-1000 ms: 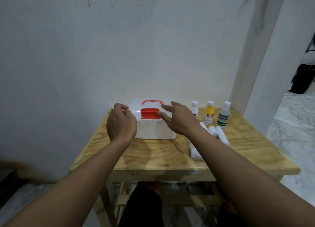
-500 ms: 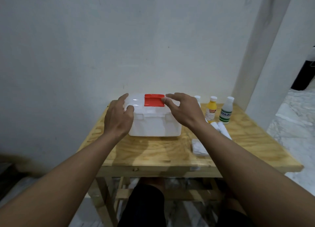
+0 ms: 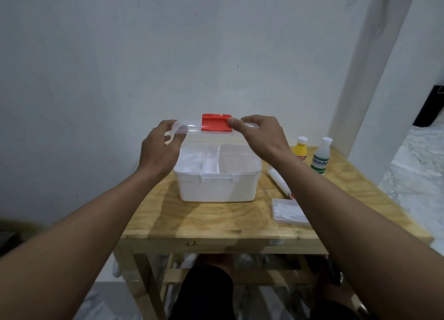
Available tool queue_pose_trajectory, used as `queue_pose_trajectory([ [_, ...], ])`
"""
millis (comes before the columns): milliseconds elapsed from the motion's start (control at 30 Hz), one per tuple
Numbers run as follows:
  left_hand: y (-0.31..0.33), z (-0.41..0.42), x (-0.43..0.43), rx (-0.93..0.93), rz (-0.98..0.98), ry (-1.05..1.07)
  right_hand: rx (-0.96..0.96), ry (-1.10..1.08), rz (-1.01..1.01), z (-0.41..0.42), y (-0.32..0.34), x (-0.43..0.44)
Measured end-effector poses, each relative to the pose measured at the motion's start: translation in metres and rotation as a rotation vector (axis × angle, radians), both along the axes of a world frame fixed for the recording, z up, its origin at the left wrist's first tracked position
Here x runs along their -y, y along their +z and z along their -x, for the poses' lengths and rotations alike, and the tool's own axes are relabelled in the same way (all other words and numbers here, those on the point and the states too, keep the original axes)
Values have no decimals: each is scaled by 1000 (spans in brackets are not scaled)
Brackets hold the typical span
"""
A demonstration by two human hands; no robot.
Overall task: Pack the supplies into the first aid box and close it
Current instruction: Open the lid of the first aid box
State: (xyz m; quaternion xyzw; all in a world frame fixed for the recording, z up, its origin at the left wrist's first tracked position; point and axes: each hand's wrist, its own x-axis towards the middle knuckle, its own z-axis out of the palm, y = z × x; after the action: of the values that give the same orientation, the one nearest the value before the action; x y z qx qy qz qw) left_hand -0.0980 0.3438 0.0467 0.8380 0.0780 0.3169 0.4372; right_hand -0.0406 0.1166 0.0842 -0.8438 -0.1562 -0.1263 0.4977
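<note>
A white first aid box (image 3: pixel 217 186) stands on the wooden table (image 3: pixel 216 221), its divided inside showing. Its clear lid (image 3: pixel 192 128) with a red latch (image 3: pixel 216 122) is tilted up at the back. My left hand (image 3: pixel 159 151) grips the lid's left corner and my right hand (image 3: pixel 260 134) pinches its right side beside the latch. To the right of the box stand a yellow bottle (image 3: pixel 300 149) and a clear bottle with a green label (image 3: pixel 321 156). A white tube (image 3: pixel 280 181) and a flat white packet (image 3: pixel 289 211) lie near my right forearm.
The table stands against a white wall (image 3: pixel 168 55). A white pillar (image 3: pixel 384 67) rises at the right, with marble floor (image 3: pixel 418 170) beyond. My legs show under the table's front edge.
The box's latch was released and both hands lifted the lid from shut to raised, exposing the compartments. The camera view came closer to the table.
</note>
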Motion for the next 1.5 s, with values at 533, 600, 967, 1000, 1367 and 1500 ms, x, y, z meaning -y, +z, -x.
queue_pose_trajectory([
  [533,41,-58,-9,-237,374,-4,-199,64,43,-28,-27,7],
  [600,36,-60,-10,-225,384,-5,-194,52,117,-28,-31,8],
  [967,3,-62,-20,-485,365,-92,-199,52,418,-24,-42,9],
  [1000,5,-61,-19,-515,356,-93,-204,49,426,-24,-42,8],
  [1367,1,-54,-21,-551,299,-92,-270,-36,309,-27,-40,4],
  [1500,0,-50,-17,-556,293,-93,-260,-27,281,-25,-41,2],
])
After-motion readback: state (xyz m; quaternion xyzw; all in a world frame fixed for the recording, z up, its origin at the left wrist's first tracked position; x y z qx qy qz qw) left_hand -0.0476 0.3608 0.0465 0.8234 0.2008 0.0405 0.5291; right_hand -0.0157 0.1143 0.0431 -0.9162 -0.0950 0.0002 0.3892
